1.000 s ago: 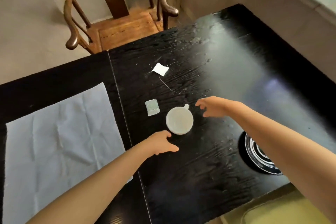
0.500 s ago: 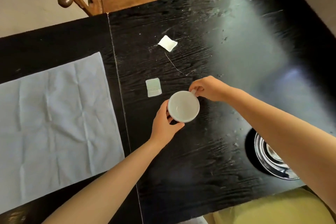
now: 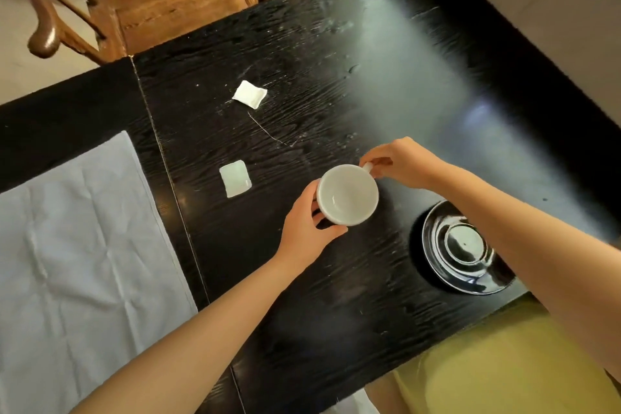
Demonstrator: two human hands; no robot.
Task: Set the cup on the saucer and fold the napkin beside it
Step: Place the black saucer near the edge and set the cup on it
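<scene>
Holding one white cup (image 3: 347, 194) with both hands over the middle of the black table (image 3: 319, 84): left hand (image 3: 307, 232) wrapped around the cup's near-left wall, thumb and fingers closed on it; right hand (image 3: 400, 163) pinching the handle at the cup's far-right side. Cup upright, mouth up, empty inside (cannot tell whether its base touches the surface or sits just above it). One dark glossy saucer (image 3: 465, 250) close to the near right edge of the table, apart from the cup, nothing on it, partly crossed by the right forearm. One pale blue napkin (image 3: 80, 245) spread flat and creased, unfolded, on the left part of the table, reaching toward the near left edge, well apart from the saucer. Two small flat packets: one pale green square packet (image 3: 235, 182) just left of the cup, not touching it; one white packet (image 3: 249, 94) farther toward the far edge, with a thin thread (image 3: 265, 131) trailing from near it toward the middle. One wooden chair (image 3: 161, 0) beyond the far edge. Yellow clothing (image 3: 504, 370) at the near right corner.
</scene>
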